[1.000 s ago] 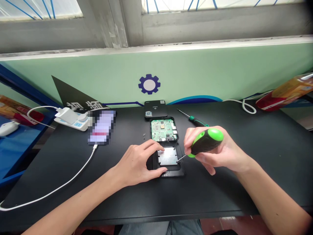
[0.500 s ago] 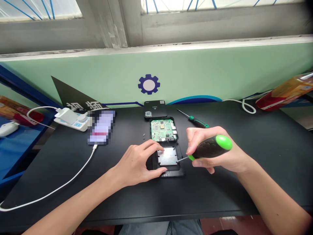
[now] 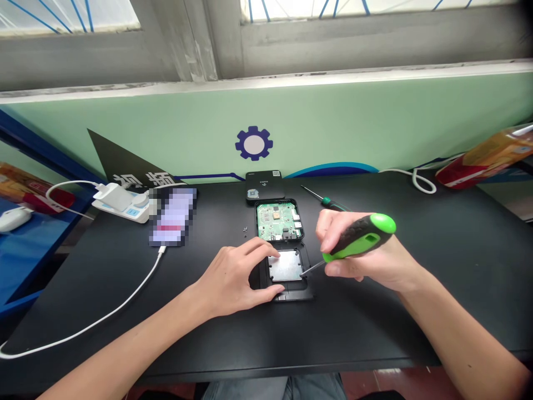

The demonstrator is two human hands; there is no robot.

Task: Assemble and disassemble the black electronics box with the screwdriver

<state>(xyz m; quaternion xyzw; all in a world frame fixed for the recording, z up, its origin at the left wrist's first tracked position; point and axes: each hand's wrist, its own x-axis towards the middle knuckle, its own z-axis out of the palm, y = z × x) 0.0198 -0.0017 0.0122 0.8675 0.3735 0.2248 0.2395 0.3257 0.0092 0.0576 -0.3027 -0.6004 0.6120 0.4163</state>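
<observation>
My right hand is wrapped around the black and green handle of a screwdriver. Its shaft slants down to the left, and the tip meets the lower right corner of a silver metal plate. That plate lies inside a black plastic cover flat on the table. My left hand grips the cover from the left, forefinger on the plate's upper left corner and thumb on the cover's near part. Just beyond sits an open black case with a green circuit board.
A second screwdriver lies behind my right hand. Small screws rest left of the circuit board. A closed black box stands at the wall. To the left are a phone, its white cable and a power strip.
The screwdriver's handle has turned in my right hand, showing a green patch, and has risen slightly. Its tip stays at the plate's corner. My left hand has not moved.
</observation>
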